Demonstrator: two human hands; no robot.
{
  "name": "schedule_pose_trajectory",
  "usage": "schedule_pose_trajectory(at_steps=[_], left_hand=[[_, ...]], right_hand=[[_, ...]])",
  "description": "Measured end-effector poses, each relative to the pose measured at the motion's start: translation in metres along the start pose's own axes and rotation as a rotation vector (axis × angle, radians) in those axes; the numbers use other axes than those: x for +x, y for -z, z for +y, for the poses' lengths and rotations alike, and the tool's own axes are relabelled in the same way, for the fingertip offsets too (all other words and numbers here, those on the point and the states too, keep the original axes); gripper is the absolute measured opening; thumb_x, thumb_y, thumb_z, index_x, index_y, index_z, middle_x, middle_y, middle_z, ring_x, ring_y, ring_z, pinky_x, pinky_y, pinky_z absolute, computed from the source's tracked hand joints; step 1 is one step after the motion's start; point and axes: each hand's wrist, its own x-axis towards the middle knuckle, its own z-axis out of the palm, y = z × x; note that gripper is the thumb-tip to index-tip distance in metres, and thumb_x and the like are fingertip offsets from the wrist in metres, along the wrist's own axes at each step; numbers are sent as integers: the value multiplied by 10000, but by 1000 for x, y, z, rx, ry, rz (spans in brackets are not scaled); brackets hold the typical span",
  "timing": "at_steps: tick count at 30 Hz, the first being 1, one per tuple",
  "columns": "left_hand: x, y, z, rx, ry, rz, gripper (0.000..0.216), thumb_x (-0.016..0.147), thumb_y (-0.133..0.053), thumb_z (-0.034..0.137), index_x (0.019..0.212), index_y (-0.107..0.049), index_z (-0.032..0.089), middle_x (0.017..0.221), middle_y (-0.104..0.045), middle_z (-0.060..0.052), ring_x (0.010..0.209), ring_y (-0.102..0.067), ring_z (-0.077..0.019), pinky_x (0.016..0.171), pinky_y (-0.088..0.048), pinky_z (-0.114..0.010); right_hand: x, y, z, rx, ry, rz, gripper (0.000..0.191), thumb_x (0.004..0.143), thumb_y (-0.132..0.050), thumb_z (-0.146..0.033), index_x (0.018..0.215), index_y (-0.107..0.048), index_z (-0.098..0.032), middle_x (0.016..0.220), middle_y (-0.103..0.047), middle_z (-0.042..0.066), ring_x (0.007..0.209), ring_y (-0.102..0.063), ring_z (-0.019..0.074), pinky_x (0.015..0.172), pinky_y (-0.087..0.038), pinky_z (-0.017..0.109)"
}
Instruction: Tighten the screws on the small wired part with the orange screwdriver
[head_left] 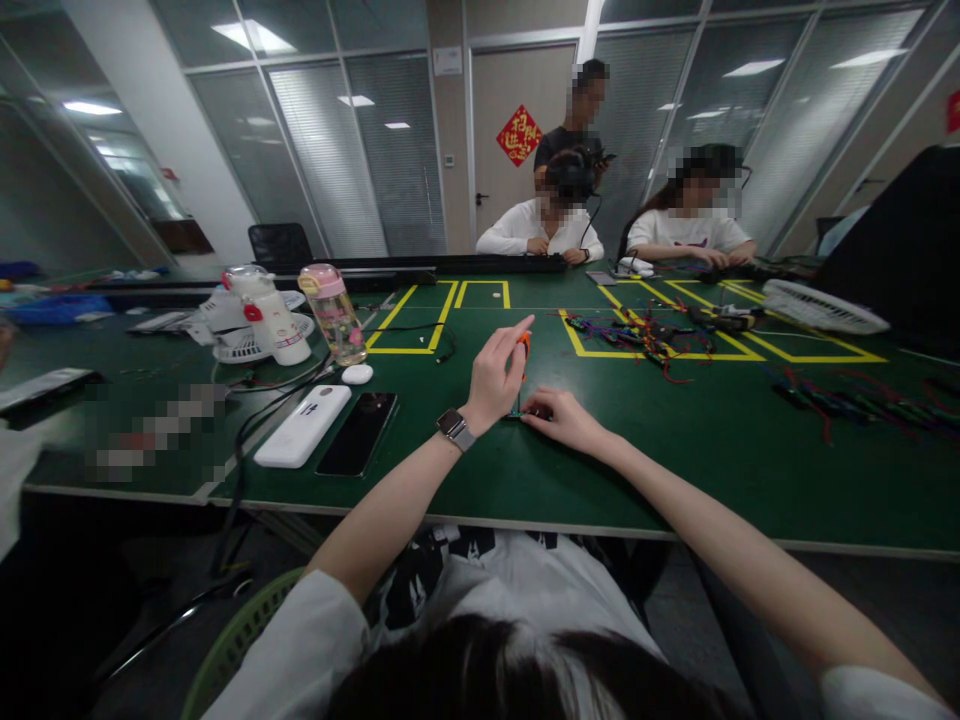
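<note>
My left hand (496,372), with a watch on its wrist, is closed around an orange-handled screwdriver (526,352). The tool stands roughly upright, and most of its handle is behind my fingers. Its thin shaft points down at a small dark part (513,414) on the green table. Close by on the right, my right hand (559,418) rests low on the tabletop, its fingertips pinching the edge of that small part. What kind of part it is, I cannot make out.
Left of my arm lie a black phone (358,433), a white power bank (303,426) and a white earbud case (358,374). Behind them stand a pink-lidded bottle (335,318) and a white bottle (279,328). Tangled wires (645,333) spread at the right; people sit across the table (465,480).
</note>
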Motion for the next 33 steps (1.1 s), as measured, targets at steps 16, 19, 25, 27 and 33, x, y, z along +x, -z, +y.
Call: schedule_pose_trajectory(at_steps=[16, 19, 25, 27, 33], left_hand=[[0, -1, 0, -8, 22, 17, 356, 988, -320, 252, 1319, -445, 211, 1035, -569, -58, 948, -543, -142, 852, -451, -287], [0, -2, 0, 43, 23, 38, 309, 960, -427, 301, 1241, -516, 210, 948, -555, -38, 865, -533, -136, 794, -460, -266], [-2, -2, -1, 32, 33, 42, 298, 977, -378, 303, 1193, -569, 226, 913, -507, -30, 826, -518, -124, 751, -450, -245], [-2, -1, -1, 10, 35, 15, 340, 993, -312, 273, 1261, -516, 227, 993, -531, -48, 897, -532, -133, 810, -453, -265], [0, -2, 0, 14, 22, 19, 328, 984, -353, 263, 1275, -488, 196, 1017, -565, -57, 928, -538, -139, 841, -453, -272]], right_hand=[[-1, 1, -1, 1, -13, -6, 81, 808, -593, -202, 836, -654, -158, 795, -590, 33, 637, -547, 123, 609, -442, 250], [-1, 1, -2, -7, -16, -2, 77, 808, -596, -206, 826, -651, -155, 786, -587, 32, 637, -543, 124, 606, -437, 250], [-1, 0, -2, -16, -8, 1, 70, 806, -601, -193, 824, -654, -151, 771, -582, 28, 628, -533, 120, 605, -428, 246], [0, 0, -1, -10, -9, 2, 70, 804, -602, -186, 828, -656, -148, 774, -582, 29, 626, -535, 119, 600, -427, 244], [-1, 0, -1, -13, -9, -2, 79, 808, -602, -193, 834, -658, -144, 786, -586, 34, 641, -542, 124, 603, -428, 245]])
